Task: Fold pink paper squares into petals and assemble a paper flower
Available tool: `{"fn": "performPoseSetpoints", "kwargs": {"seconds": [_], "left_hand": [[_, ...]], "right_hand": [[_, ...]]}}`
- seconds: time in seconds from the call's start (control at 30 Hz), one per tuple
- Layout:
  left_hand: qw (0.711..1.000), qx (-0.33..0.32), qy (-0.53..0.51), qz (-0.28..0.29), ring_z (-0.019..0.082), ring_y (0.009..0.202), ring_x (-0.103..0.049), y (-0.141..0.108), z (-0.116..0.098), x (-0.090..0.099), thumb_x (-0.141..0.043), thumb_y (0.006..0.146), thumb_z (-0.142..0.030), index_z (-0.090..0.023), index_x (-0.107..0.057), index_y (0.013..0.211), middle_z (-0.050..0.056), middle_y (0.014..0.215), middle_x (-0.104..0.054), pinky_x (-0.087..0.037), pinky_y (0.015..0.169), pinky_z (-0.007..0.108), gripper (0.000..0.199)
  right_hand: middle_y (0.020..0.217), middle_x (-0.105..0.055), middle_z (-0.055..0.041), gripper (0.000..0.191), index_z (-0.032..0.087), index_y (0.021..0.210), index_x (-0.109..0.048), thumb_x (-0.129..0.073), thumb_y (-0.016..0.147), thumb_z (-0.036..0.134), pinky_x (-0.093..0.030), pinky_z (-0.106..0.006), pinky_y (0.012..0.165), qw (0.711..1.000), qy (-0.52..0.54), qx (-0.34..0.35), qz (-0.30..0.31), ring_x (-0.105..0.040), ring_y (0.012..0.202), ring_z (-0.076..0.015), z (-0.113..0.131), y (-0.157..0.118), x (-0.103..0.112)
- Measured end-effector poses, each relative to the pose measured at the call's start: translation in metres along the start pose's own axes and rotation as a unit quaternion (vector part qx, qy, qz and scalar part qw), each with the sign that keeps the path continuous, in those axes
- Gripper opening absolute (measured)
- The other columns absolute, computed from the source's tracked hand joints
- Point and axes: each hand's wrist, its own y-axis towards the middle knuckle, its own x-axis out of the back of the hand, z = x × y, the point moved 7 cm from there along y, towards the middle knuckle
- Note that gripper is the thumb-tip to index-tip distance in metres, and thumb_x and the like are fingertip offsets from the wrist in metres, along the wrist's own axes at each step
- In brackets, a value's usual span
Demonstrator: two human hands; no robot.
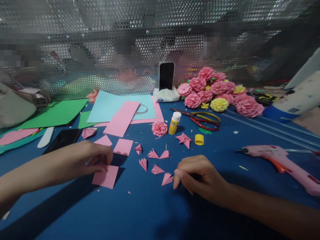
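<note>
A pink paper square (109,179) is pinched at its upper edge between the thumb and fingers of my left hand (96,156), tilted just above the blue table. Another pink square (123,147) lies flat beyond it. My right hand (200,176) rests at the right with curled, closed fingers, and nothing shows in it. Close to its fingertips is a folded pink paper petal (167,179). Several more folded petals (157,169) lie scattered between my hands. Behind them sit a pink paper flower (159,128) and a star-shaped folded pink piece (184,140).
An uncapped glue stick (174,124), its yellow cap (199,139) and scissors (202,118) lie beyond my hands. A pink glue gun (280,158) is at right. Paper flowers (217,86), coloured sheets (107,105) and a propped phone (166,76) line the perforated metal screen (100,50).
</note>
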Motion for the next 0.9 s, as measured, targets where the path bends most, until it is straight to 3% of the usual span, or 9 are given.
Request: {"fn": "performPoseSetpoints", "kwargs": {"seconds": [0.1,0.17,0.27,0.33,0.47,0.57,0.7,0.9], "left_hand": [[0.994,-0.057,-0.08,0.048,0.007,0.073,-0.059,-0.006,-0.021,0.001,-0.052,0.096,-0.026,-0.018,-0.067,0.093,-0.007,0.082,-0.066,-0.044,0.067,0.014,0.017],[0.983,-0.091,-0.152,0.044,0.006,0.076,-0.06,-0.009,-0.037,0.002,-0.056,0.096,-0.023,-0.02,-0.066,0.093,-0.008,0.088,-0.066,-0.046,0.071,0.014,0.01],[0.972,-0.095,-0.213,0.039,0.006,0.073,-0.059,-0.006,-0.058,-0.013,-0.059,0.095,-0.017,-0.021,-0.065,0.088,-0.008,0.083,-0.066,-0.046,0.07,0.014,0.01],[0.965,-0.113,-0.23,0.053,0.006,0.072,-0.058,-0.002,-0.073,-0.032,-0.063,0.092,-0.013,-0.021,-0.065,0.087,-0.007,0.083,-0.066,-0.046,0.068,0.014,0.009],[0.96,-0.158,-0.224,0.052,0.006,0.076,-0.06,0.001,-0.093,-0.065,-0.067,0.086,-0.002,-0.022,-0.064,0.089,-0.008,0.085,-0.067,-0.044,0.07,0.014,0.02],[0.964,-0.184,-0.181,0.067,0.006,0.086,-0.065,-0.001,-0.099,-0.08,-0.068,0.09,-0.011,-0.025,-0.064,0.092,-0.009,0.089,-0.069,-0.043,0.083,0.018,0.015],[0.963,-0.197,-0.172,0.071,0.008,0.084,-0.067,0.001,-0.099,-0.088,-0.069,0.091,-0.014,-0.025,-0.063,0.093,-0.009,0.089,-0.071,-0.042,0.085,0.022,0.012],[0.956,-0.233,-0.176,0.015,0.009,0.079,-0.066,0.002,-0.103,-0.088,-0.062,0.098,-0.024,-0.023,-0.062,0.088,-0.007,0.083,-0.071,-0.04,0.075,0.025,0.01]], "right_hand": [[0.048,-0.053,0.0035,0.04,0.014,0.076,-0.071,-0.046,0.103,0.029,-0.037,-0.018,0.048,1.0,0.006,-0.004,0.007,-0.049,0.044,-0.007,-0.001,-0.001,0.0],[0.051,-0.053,0.0044,0.035,0.013,0.097,-0.073,-0.043,0.104,0.031,-0.037,-0.017,0.048,0.999,0.01,-0.027,0.014,-0.048,0.044,-0.0068,-0.003,-0.002,-0.001],[0.053,-0.049,0.007,0.039,0.013,0.134,-0.058,-0.04,0.105,0.033,-0.039,-0.018,0.051,0.996,0.01,-0.08,0.024,-0.045,0.046,-0.008,-0.01,-0.003,-0.002],[0.054,-0.048,0.0073,0.043,0.013,0.142,-0.05,-0.038,0.106,0.034,-0.041,-0.019,0.055,0.996,0.008,-0.087,0.03,-0.045,0.048,-0.0089,-0.01,-0.003,-0.003],[0.053,-0.051,0.0062,0.038,0.014,0.131,-0.062,-0.039,0.105,0.03,-0.039,-0.019,0.056,0.997,-0.007,-0.065,0.042,-0.046,0.047,-0.0083,-0.006,-0.002,-0.004],[0.054,-0.056,0.0049,0.032,0.014,0.114,-0.072,-0.045,0.102,0.025,-0.039,-0.018,0.056,0.998,-0.024,-0.028,0.054,-0.05,0.048,-0.0072,0.001,-0.001,-0.006],[0.051,-0.054,0.006,0.034,0.013,0.119,-0.07,-0.044,0.101,0.022,-0.039,-0.017,0.054,0.998,-0.03,-0.032,0.041,-0.048,0.046,-0.0071,0.003,-0.001,-0.005],[0.051,-0.05,0.0076,0.034,0.019,0.124,-0.067,-0.043,0.101,0.023,-0.034,-0.018,0.049,0.997,-0.051,-0.063,0.009,-0.046,0.044,-0.0071,-0.004,-0.003,-0.002]]}}
